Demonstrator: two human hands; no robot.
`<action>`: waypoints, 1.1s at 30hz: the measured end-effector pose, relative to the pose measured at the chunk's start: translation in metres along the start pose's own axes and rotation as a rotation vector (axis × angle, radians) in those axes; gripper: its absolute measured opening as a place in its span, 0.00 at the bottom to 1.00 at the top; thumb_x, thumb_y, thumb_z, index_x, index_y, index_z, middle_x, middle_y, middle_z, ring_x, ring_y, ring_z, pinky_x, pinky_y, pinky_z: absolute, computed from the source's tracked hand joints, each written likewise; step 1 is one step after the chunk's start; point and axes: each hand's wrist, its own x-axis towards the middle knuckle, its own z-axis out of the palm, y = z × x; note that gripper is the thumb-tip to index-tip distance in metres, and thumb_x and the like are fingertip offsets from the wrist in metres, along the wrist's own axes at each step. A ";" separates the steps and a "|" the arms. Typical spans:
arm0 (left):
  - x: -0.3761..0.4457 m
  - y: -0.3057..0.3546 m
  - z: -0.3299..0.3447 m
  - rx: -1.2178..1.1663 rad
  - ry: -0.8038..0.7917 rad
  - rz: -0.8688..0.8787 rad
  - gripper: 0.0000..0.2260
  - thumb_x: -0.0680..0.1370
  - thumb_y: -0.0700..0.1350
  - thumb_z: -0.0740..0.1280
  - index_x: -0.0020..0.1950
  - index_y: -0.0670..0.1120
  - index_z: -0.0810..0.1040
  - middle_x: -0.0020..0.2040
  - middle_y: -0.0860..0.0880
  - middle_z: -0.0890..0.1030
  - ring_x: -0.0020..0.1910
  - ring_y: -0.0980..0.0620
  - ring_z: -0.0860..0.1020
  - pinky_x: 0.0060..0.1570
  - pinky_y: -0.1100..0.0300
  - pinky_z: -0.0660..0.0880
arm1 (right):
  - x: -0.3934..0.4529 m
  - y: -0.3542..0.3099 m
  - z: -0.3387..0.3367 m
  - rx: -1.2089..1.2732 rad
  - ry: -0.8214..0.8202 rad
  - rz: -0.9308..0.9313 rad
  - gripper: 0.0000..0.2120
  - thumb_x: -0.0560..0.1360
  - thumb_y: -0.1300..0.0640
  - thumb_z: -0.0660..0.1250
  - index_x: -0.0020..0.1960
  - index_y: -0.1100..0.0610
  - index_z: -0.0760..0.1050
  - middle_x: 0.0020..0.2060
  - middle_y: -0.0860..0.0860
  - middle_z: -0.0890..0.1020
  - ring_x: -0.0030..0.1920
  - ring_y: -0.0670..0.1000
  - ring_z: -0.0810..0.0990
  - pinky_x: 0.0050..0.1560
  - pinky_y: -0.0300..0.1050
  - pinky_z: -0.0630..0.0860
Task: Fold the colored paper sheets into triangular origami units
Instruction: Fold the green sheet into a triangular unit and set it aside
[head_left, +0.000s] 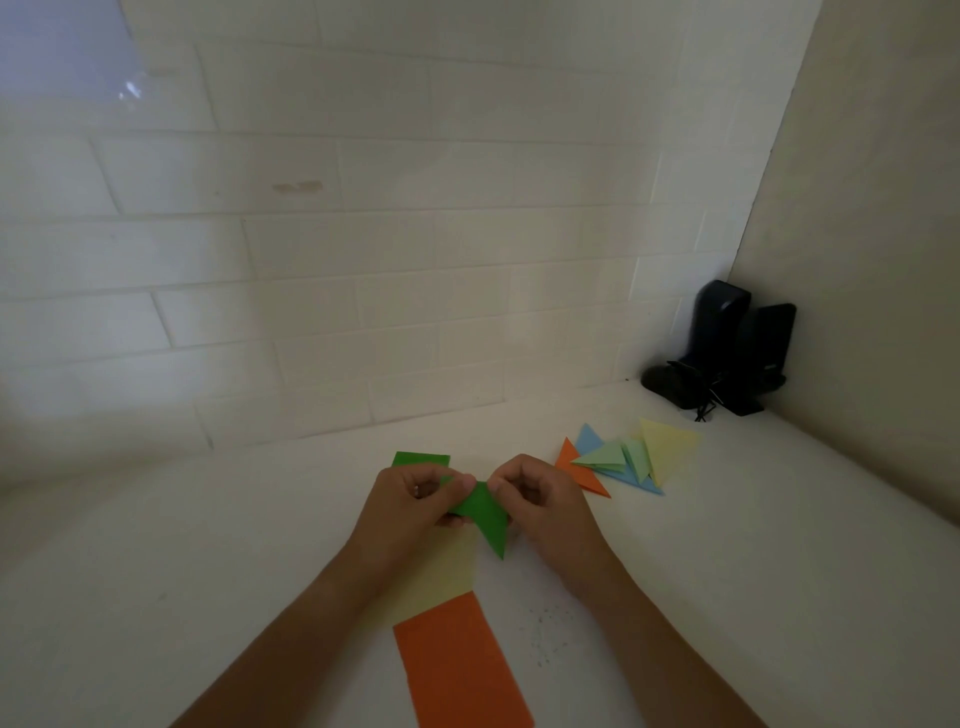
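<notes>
Progress: about midway, I'd judge.
Unfolded: orange sheet (462, 670) at 6 o'clock, yellow sheet (441, 577) under the wrists, green sheet (421, 459) at 12.
Finished pile (623, 460): several triangles at 2 o'clock.
In hand: green unit (485, 512), pinched by fingers of left hand (415, 501) and right hand (540, 499).
Table (208, 545): white.
Wall (363, 234): white brick.
Corner: black speakers (727, 348).
</notes>
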 end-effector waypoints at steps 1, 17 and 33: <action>0.000 0.000 0.000 0.013 0.003 0.009 0.07 0.79 0.42 0.72 0.48 0.39 0.87 0.42 0.43 0.87 0.39 0.49 0.86 0.42 0.63 0.81 | 0.000 0.000 0.000 -0.007 -0.004 -0.005 0.10 0.81 0.61 0.68 0.43 0.52 0.80 0.35 0.48 0.81 0.38 0.47 0.79 0.40 0.43 0.75; 0.001 -0.003 0.000 0.089 -0.054 0.084 0.05 0.79 0.39 0.72 0.48 0.40 0.88 0.40 0.44 0.87 0.37 0.52 0.84 0.40 0.64 0.80 | -0.001 0.000 0.001 -0.096 -0.063 -0.062 0.07 0.81 0.59 0.67 0.44 0.55 0.77 0.34 0.47 0.76 0.36 0.45 0.73 0.38 0.42 0.69; 0.005 -0.003 -0.003 0.135 0.061 0.088 0.05 0.79 0.40 0.73 0.44 0.43 0.87 0.39 0.44 0.86 0.34 0.50 0.82 0.39 0.60 0.80 | -0.002 -0.002 0.001 -0.116 -0.038 -0.033 0.09 0.81 0.60 0.65 0.43 0.52 0.76 0.34 0.45 0.76 0.36 0.46 0.74 0.39 0.43 0.72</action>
